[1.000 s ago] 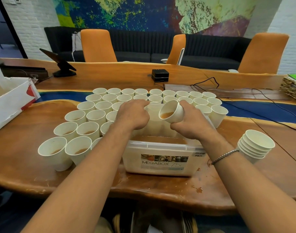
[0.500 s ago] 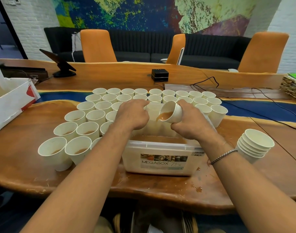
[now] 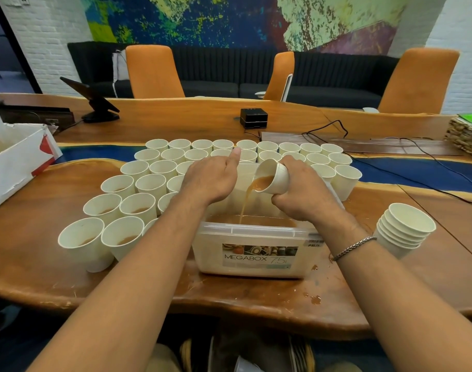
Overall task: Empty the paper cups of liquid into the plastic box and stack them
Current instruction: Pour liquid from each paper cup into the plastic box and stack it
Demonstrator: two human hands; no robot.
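My right hand (image 3: 301,191) grips a white paper cup (image 3: 275,178), tipped left over the clear plastic box (image 3: 256,232). A brown stream runs from the cup's lip into the brown liquid in the box. My left hand (image 3: 210,181) is over the box's far left side, back up and thumb pointing straight ahead; its fingers are hidden, so I cannot tell what they touch. Several cups with brown liquid (image 3: 125,237) stand to the left and behind the box. A stack of empty cups (image 3: 403,232) stands to the right.
A white cardboard box (image 3: 15,162) lies at the left table edge. At the back are a black device (image 3: 253,118), cables (image 3: 417,162), a tablet on a stand (image 3: 95,103) and a woven basket (image 3: 468,135). Brown drops (image 3: 315,299) dot the table by the box.
My right hand has tipped the cup further, and liquid now streams into the box. My left thumb has straightened forward.
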